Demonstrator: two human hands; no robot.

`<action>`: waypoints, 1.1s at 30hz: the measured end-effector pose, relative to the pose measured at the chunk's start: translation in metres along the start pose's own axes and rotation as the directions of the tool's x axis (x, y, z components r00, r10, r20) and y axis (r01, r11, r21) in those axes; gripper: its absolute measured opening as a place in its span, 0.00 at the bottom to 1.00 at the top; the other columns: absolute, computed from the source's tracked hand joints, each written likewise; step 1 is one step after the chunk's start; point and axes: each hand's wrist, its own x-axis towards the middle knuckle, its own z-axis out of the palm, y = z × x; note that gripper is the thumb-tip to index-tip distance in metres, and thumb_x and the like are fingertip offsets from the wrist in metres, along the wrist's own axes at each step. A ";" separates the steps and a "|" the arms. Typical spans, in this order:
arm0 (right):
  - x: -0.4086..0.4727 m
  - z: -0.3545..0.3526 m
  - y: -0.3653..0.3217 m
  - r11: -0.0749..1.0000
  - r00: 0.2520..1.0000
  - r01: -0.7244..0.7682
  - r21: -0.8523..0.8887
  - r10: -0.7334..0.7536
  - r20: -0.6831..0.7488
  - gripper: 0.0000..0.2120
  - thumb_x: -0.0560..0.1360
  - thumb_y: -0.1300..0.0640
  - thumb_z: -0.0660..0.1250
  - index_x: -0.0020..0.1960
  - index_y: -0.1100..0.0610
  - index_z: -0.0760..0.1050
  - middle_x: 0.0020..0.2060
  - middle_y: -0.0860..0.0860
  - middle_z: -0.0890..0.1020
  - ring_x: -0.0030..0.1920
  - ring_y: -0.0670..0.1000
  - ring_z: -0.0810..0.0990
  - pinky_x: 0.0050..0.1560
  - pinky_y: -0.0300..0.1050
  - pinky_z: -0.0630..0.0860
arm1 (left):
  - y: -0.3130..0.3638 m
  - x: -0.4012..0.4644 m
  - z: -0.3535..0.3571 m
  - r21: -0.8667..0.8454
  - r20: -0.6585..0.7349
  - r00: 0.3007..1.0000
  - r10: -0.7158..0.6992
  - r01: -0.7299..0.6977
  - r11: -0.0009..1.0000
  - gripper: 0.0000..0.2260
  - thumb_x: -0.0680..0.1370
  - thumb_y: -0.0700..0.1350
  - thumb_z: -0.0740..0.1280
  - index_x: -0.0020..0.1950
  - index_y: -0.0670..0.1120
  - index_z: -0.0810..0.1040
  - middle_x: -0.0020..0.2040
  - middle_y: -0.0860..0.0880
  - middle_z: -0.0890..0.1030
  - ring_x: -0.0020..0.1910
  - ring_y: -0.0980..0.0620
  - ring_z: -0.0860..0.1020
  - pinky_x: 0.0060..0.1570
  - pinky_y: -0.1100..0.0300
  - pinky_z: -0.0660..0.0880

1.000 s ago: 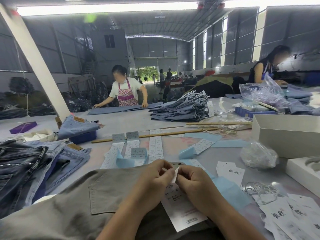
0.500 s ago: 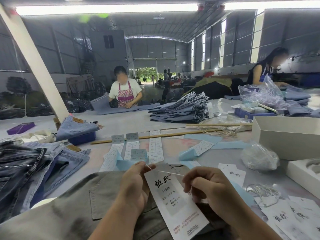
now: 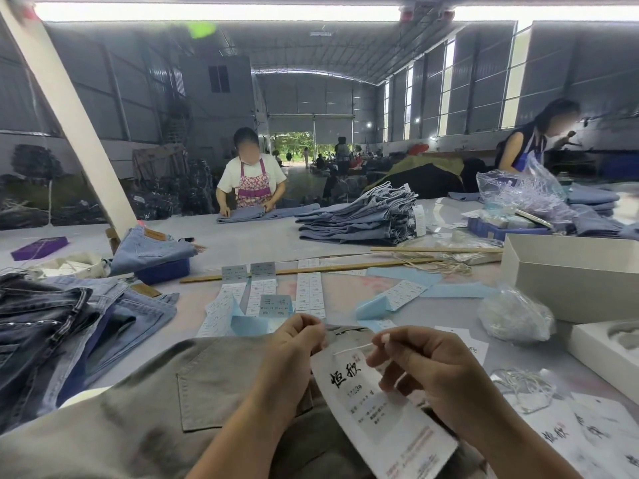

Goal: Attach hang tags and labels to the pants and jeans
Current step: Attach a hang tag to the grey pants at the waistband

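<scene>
Grey-khaki pants (image 3: pixel 145 402) lie flat in front of me, back pocket up. A white hang tag (image 3: pixel 377 409) with black characters lies tilted over their waistband. My left hand (image 3: pixel 294 354) holds the tag's upper left corner with curled fingers. My right hand (image 3: pixel 428 371) pinches a thin white string (image 3: pixel 352 349) that runs from the tag's top. Sheets of small sticker labels (image 3: pixel 273 292) on blue backing lie just beyond the pants. More hang tags (image 3: pixel 587 430) lie loose at the right.
Dark and blue jeans (image 3: pixel 69 323) are piled at the left. A stack of folded jeans (image 3: pixel 363 219) sits mid-table behind wooden sticks (image 3: pixel 311 269). White boxes (image 3: pixel 567 274), a bag of strings (image 3: pixel 515 316) and loose strings (image 3: pixel 522 385) are at the right. Two people work at the far side.
My hands have drawn apart. The right hand has pulled the string out to the right, and the tag, first upright between my hands, now lies face up.
</scene>
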 end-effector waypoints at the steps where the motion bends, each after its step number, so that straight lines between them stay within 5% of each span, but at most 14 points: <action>1: 0.000 0.000 -0.001 0.999 0.999 0.021 -0.026 -0.021 -0.030 0.09 0.76 0.58 0.66 0.44 0.58 0.84 0.39 0.58 0.85 0.33 0.53 0.80 0.32 0.42 0.76 | 0.001 -0.002 0.002 0.035 0.031 0.999 0.017 -0.018 0.999 0.09 0.79 0.38 0.64 0.39 0.45 0.74 0.29 0.50 0.75 0.27 0.54 0.76 0.26 0.63 0.72; 3: -0.001 -0.002 -0.004 0.989 0.990 0.089 -0.118 -0.101 -0.098 0.11 0.72 0.51 0.67 0.41 0.56 0.85 0.38 0.55 0.84 0.34 0.49 0.79 0.36 0.40 0.75 | 0.002 -0.005 0.007 0.118 0.101 0.994 0.043 -0.055 0.991 0.06 0.74 0.44 0.66 0.36 0.49 0.75 0.30 0.50 0.77 0.30 0.54 0.79 0.30 0.65 0.72; 7: -0.004 -0.009 -0.010 0.982 0.972 0.133 -0.135 -0.156 -0.178 0.11 0.77 0.61 0.65 0.39 0.56 0.83 0.43 0.47 0.84 0.44 0.45 0.81 0.45 0.36 0.77 | 0.003 -0.012 0.018 0.278 0.236 0.969 0.071 -0.137 0.951 0.04 0.71 0.50 0.66 0.36 0.55 0.78 0.37 0.47 0.80 0.39 0.43 0.82 0.39 0.57 0.76; 11: -0.010 -0.012 -0.012 0.990 0.986 0.087 -0.114 -0.102 -0.131 0.11 0.79 0.63 0.62 0.42 0.59 0.82 0.40 0.55 0.86 0.44 0.55 0.84 0.52 0.54 0.80 | 0.006 -0.017 0.034 0.242 0.306 0.946 0.111 -0.190 0.952 0.04 0.76 0.47 0.69 0.42 0.48 0.78 0.36 0.50 0.77 0.36 0.51 0.78 0.34 0.62 0.72; 14: -0.013 -0.008 -0.015 0.992 0.992 0.075 -0.104 -0.085 -0.094 0.12 0.80 0.61 0.62 0.40 0.57 0.79 0.32 0.56 0.83 0.32 0.54 0.81 0.40 0.50 0.80 | 0.012 -0.019 0.046 0.147 0.336 0.934 0.120 -0.178 0.973 0.03 0.78 0.41 0.69 0.44 0.45 0.77 0.37 0.48 0.76 0.37 0.50 0.74 0.36 0.61 0.71; 17: -0.017 -0.011 -0.013 0.993 0.996 0.052 -0.104 -0.060 -0.068 0.14 0.81 0.60 0.62 0.37 0.53 0.78 0.23 0.50 0.73 0.24 0.47 0.68 0.26 0.38 0.67 | 0.016 -0.023 0.055 0.009 0.377 0.923 0.081 -0.091 0.996 0.06 0.73 0.44 0.72 0.44 0.44 0.76 0.44 0.39 0.74 0.42 0.43 0.71 0.40 0.54 0.69; 22: -0.025 -0.020 -0.012 0.996 0.999 0.016 -0.083 -0.019 -0.033 0.08 0.70 0.52 0.66 0.43 0.50 0.84 0.22 0.46 0.69 0.22 0.44 0.62 0.23 0.38 0.58 | 0.014 -0.023 0.059 0.030 0.432 0.901 0.039 -0.057 0.998 0.02 0.69 0.46 0.71 0.40 0.50 0.80 0.38 0.49 0.77 0.35 0.57 0.72 0.36 0.60 0.64; 27: -0.033 -0.029 -0.015 0.992 0.999 -0.007 -0.126 0.001 -0.047 0.07 0.71 0.57 0.70 0.35 0.56 0.82 0.21 0.47 0.69 0.22 0.45 0.63 0.24 0.38 0.61 | 0.012 -0.017 0.059 0.172 0.477 0.879 0.000 -0.093 0.981 0.03 0.74 0.43 0.72 0.41 0.50 0.81 0.36 0.50 0.75 0.33 0.59 0.71 0.34 0.65 0.66; 29: -0.037 -0.033 -0.013 0.992 0.997 -0.055 -0.114 0.047 -0.068 0.10 0.71 0.61 0.69 0.32 0.56 0.79 0.21 0.48 0.66 0.22 0.45 0.61 0.24 0.38 0.58 | 0.011 -0.012 0.053 0.460 0.458 0.889 0.000 -0.237 0.856 0.03 0.76 0.44 0.71 0.43 0.50 0.81 0.36 0.51 0.77 0.32 0.60 0.72 0.35 0.67 0.69; 33: -0.043 -0.036 -0.008 0.985 0.989 -0.128 -0.114 0.118 -0.094 0.10 0.70 0.62 0.65 0.30 0.57 0.73 0.21 0.50 0.61 0.22 0.46 0.57 0.25 0.37 0.55 | 0.009 -0.003 0.037 0.844 0.409 0.910 -0.061 -0.352 0.406 0.03 0.75 0.53 0.70 0.44 0.55 0.79 0.38 0.58 0.79 0.35 0.63 0.75 0.38 0.66 0.74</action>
